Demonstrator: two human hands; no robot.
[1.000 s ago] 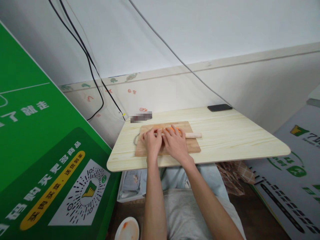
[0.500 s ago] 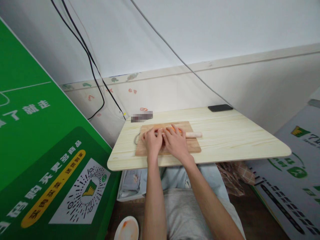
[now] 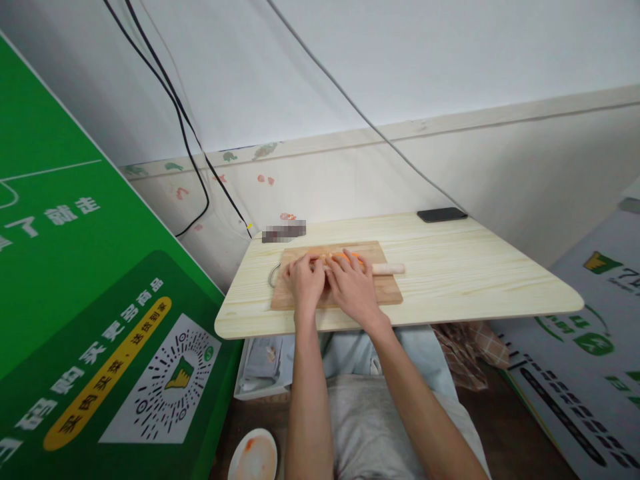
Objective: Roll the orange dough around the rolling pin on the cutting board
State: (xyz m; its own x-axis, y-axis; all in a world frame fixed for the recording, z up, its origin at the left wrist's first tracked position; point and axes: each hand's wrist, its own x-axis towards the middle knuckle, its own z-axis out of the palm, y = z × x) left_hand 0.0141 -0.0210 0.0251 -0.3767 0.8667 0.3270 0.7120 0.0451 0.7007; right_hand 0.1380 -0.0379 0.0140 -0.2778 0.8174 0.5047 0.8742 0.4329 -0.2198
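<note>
On your left, the green panel (image 3: 95, 257) carries a yellow strip (image 3: 107, 373) reading "买肉买菜,送货到家", and the panel on your right (image 3: 565, 353) shows a 7. Below the desk (image 3: 475, 273), the white box (image 3: 263, 392) holds packets (image 3: 263, 359) and the white plate (image 3: 257, 460) bears an orange-red smear. Your left hand (image 3: 307, 283) and right hand (image 3: 353, 287) sit side by side, fingers bent over the wooden rod (image 3: 391, 269) and an orange item (image 3: 358, 257) on the cutting board (image 3: 389, 293); I cannot tell whether either grips.

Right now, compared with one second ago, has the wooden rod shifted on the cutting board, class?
No, not visibly: the wooden rod lies across the cutting board, its right end reaching about as far past the board's right edge as before.
</note>
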